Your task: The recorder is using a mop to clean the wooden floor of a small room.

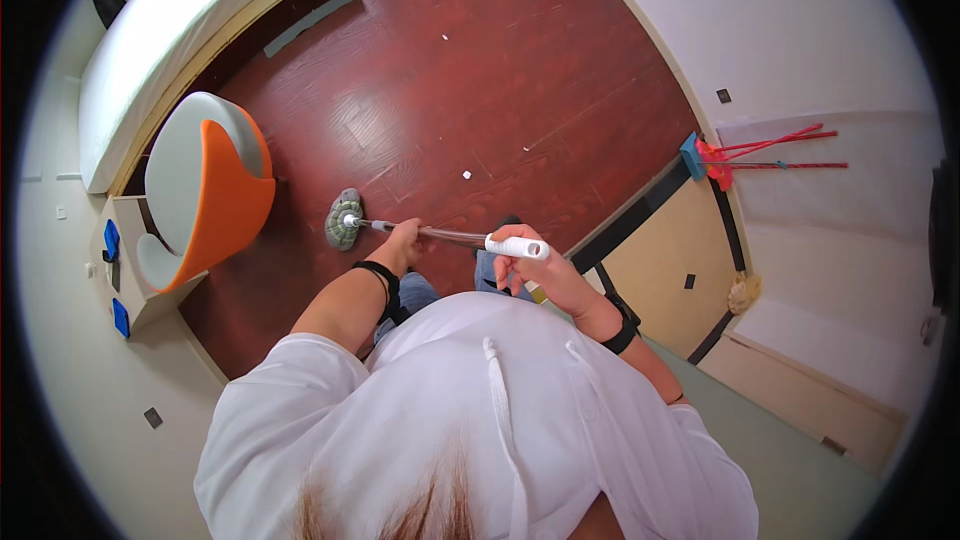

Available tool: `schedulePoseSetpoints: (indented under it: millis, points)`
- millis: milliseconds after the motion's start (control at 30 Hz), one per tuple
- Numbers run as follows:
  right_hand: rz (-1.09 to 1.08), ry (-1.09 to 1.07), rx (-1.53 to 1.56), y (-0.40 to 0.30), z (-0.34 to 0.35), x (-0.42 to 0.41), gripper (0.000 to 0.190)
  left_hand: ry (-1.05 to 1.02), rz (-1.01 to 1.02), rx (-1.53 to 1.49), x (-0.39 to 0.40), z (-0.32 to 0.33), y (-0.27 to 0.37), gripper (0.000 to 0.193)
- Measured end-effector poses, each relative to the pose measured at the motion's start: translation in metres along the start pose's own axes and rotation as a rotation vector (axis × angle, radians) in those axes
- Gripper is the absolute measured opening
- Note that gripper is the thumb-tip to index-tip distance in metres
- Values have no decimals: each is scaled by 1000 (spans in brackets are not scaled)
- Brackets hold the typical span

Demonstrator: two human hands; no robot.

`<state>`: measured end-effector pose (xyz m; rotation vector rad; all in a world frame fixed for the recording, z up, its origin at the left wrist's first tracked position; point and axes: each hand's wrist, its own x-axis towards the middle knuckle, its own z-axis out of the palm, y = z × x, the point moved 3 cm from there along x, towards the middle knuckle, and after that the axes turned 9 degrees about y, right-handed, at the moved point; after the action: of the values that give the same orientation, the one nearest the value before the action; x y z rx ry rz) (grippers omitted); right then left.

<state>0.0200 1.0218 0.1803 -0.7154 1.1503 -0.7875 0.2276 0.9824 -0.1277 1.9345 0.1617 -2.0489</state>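
A flat mop's grey-green chenille head (pixel 345 221) rests on the dark red wood floor (pixel 405 112), left of my feet. Its metal pole (pixel 454 235) runs rightwards from a white joint to a ribbed white end grip (pixel 516 246). My left hand (pixel 407 241) is closed around the pole's middle, nearer the head. At the other end, my right hand (pixel 541 274) holds the white grip between thumb and index finger, the other fingers loosely curled below. Small white scraps, such as one piece (pixel 466 175), lie on the floor beyond the pole.
An orange and grey chair (pixel 217 187) stands left of the mop head, beside a small cabinet (pixel 142 240). Behind it is a bed (pixel 180 37). Red-handled cleaning tools (pixel 787 136) and a blue dustpan (pixel 691 156) lean at the right wall (pixel 810 37).
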Motion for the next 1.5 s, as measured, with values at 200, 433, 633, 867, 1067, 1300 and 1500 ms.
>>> schedulePoseSetpoints:
  millis: [200,433,633,867,1067,1300,1500]
  points:
    - [63,435,-308,-38,-91,-4,12,-194,-66,81,-5,147,-31,12]
    - [-172,495,-676,-100,-160,-19,15,-303,-79,122,-1,308,-37,7]
    - [-510,358,-1121,-131,-141,-21,9,-383,-13,117,-30,351,-25,8]
    - [-403,396,-803,-158,-176,-50,13,-293,54,-8,-109,309,-2,9]
    - [-94,283,-226,-85,-198,17,18,-128,118,-52,-97,251,27,12]
    - [-22,257,-223,-21,-195,79,21,-48,66,35,-15,240,27,17]
    - [-61,505,-301,-61,-261,20,20,-258,2,170,-26,346,-5,8]
